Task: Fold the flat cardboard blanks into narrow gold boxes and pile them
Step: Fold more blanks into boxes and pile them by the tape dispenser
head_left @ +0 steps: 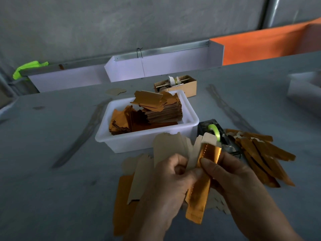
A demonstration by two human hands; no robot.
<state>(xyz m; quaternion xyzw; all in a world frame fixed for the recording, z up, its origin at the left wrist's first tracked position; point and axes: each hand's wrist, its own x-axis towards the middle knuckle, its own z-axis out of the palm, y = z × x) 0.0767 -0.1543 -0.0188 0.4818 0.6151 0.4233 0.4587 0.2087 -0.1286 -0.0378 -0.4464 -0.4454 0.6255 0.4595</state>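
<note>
My L hand (171, 178) and R hand (231, 174) both hold one blank (199, 192) up over the table (52, 188), front centre. L fingers curled, thumb pinching the blank's plain brown side w/ its upper flaps fanned out above; R thumb (208, 164) pressed on the gold face, R fingers wrapped behind, so both hands grip it. Blank is partly folded: narrow gold strip runs down toward me, dashed crease line visible near top, brown flaps sticking up. Under my hands, more flat blanks (128, 197) lie on the table, some brown side up, one gold side up at L. To my R, a pile (264, 159) of narrow gold boxes, fanned out loosely, touching each other. Behind my hands, white bin (121, 141) w/ a stack of blanks (163, 108) inside, more leaning at its L end. Just R of bin, dark tape dispenser (208, 124) w/ green roll (215, 131). Further back, small brown carton (187, 86) w/ bits inside, can't tell what. White panels (156, 66) along back edge, orange sheet (269, 44) at far R.
</note>
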